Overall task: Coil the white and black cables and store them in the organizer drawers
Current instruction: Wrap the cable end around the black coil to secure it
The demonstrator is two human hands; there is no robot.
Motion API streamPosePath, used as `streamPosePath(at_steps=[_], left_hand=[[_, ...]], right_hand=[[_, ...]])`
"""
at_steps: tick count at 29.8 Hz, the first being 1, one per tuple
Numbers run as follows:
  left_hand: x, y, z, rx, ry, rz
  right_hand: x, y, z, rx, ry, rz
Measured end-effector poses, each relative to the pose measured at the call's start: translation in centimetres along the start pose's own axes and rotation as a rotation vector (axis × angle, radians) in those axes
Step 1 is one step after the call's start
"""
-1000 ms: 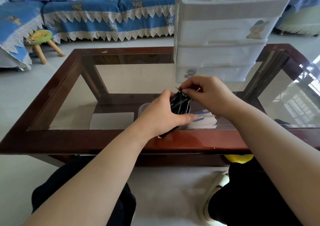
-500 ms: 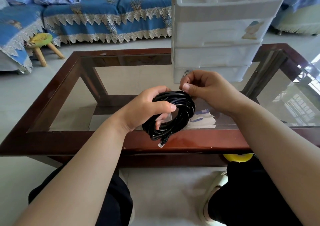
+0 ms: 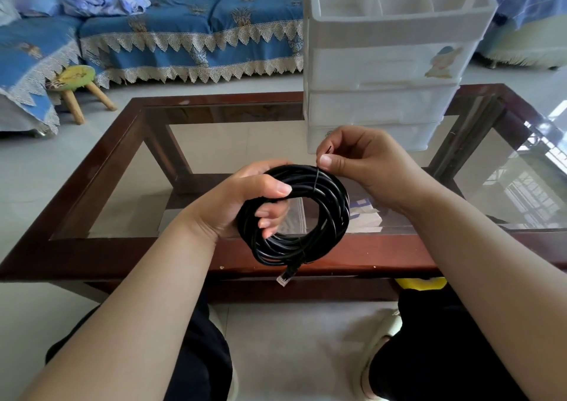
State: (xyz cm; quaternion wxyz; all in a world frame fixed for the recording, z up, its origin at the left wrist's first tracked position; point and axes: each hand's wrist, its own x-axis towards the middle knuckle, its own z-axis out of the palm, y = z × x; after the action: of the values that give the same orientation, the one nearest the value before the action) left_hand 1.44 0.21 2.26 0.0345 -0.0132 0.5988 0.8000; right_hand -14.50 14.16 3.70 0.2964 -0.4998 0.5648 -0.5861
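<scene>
A black cable (image 3: 331, 204) is wound into a round coil, held upright over the near edge of the table. My left hand (image 3: 245, 198) grips the coil's left side, fingers through its middle. A clear plug (image 3: 285, 276) hangs from the coil's bottom. My right hand (image 3: 356, 161) pinches a thin black tie at the coil's top right. The white organizer (image 3: 383, 59) with its shut drawers stands on the table behind my hands. No white cable shows.
The glass-topped table has a dark wooden frame (image 3: 101, 247). Papers (image 3: 365, 216) and a clear bag lie under the coil. A blue-covered sofa (image 3: 190, 32) and a small stool (image 3: 76, 81) stand beyond on the left. My knees are below the table edge.
The coil was squeezed flat in my left hand a second ago; it is now spread into an open ring facing me. My right hand has stayed at its top, pinching the tie.
</scene>
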Motion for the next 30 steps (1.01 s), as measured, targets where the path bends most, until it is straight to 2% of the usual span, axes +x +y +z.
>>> streamPosePath(at_steps=[4,7,12,16,18,22,25,30], left_hand=[[-0.2,0.1,0.0,0.061,0.043,-0.005],[-0.2,0.4,-0.2,0.214,0.099,-0.022],[-0.7,1.2,-0.2,0.465,0.164,-0.127],[-0.2,0.8,0.5,0.604,0.36,-0.087],[0.2,0.3,1.0,0.79,0.474,-0.049],[1.1,-1.7,2.2,1.399,0.643,0.012],[1.7,-3.3,2.3,1.718,0.745,0.098],[1.9,-4.1,1.8,1.988,0.812,0.213]], right_hand=[[0.1,-0.2,0.3,-0.18,0.067,-0.063],[0.2,-0.2,0.3,-0.322,0.118,-0.072],[0.1,0.0,0.9,-0.573,0.096,-0.087],[0.6,0.4,1.4,-0.769,0.219,-0.065],[1.1,0.8,1.7,-0.877,0.242,0.002],[2.1,1.5,1.8,-0.931,0.189,0.241],[2.7,1.5,1.7,-0.83,0.109,0.416],[3.1,1.6,1.6,-0.001,0.171,0.775]])
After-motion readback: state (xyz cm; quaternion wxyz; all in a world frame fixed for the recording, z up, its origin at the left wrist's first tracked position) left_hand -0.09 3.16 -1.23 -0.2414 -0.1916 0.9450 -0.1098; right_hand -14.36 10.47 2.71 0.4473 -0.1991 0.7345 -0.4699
